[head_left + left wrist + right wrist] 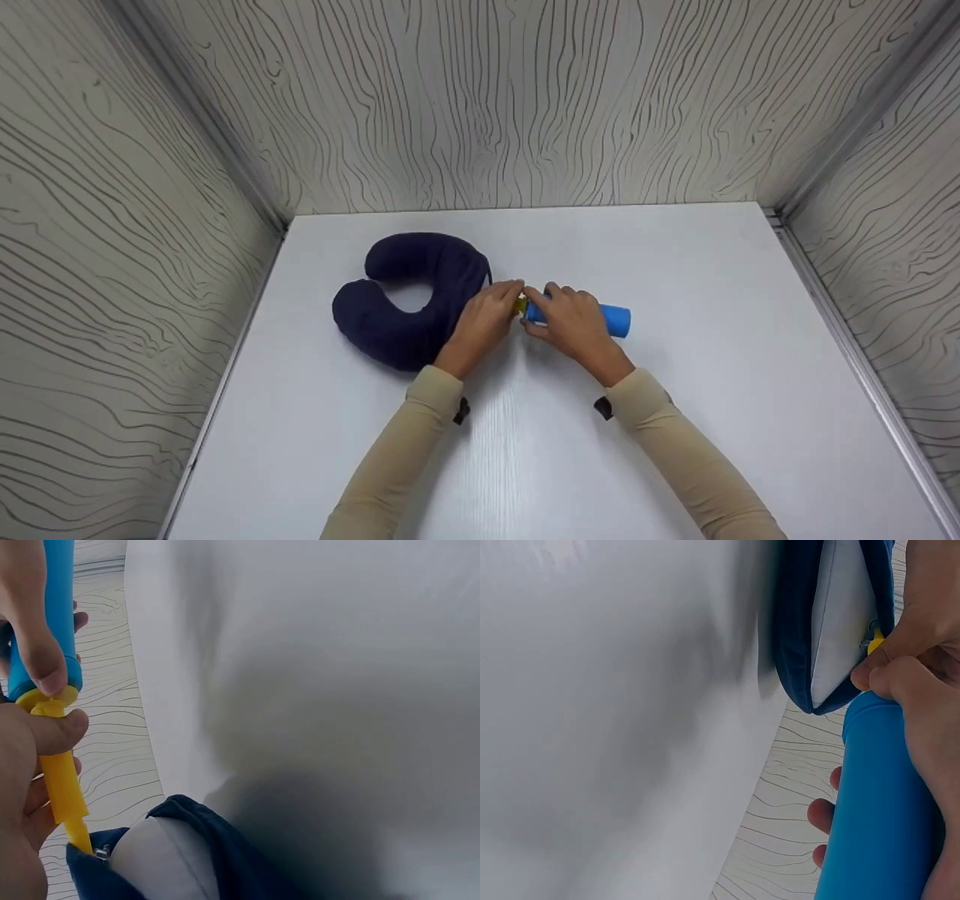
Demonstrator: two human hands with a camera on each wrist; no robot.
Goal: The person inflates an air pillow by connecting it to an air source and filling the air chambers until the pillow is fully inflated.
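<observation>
A navy U-shaped neck pillow [450,289] lies on the table, its opening toward the left. Its cover gapes at an unzipped side, and a white inner cushion [840,622] shows through. My left hand [484,319], beside the pillow's right edge, pinches the yellow nozzle [64,780] of a blue hand pump [616,321]. The nozzle's thin tip reaches the gap in the cover by a metal zipper pull [102,852]. My right hand [574,322] grips the blue barrel, its thumb at the end where the nozzle joins. Both hands meet at that joint.
The white table [720,420] is bounded by wood-grain panels [487,105] at the back and both sides, with metal rails [862,352] along the side edges. Dark straps [603,407] sit at both wrists.
</observation>
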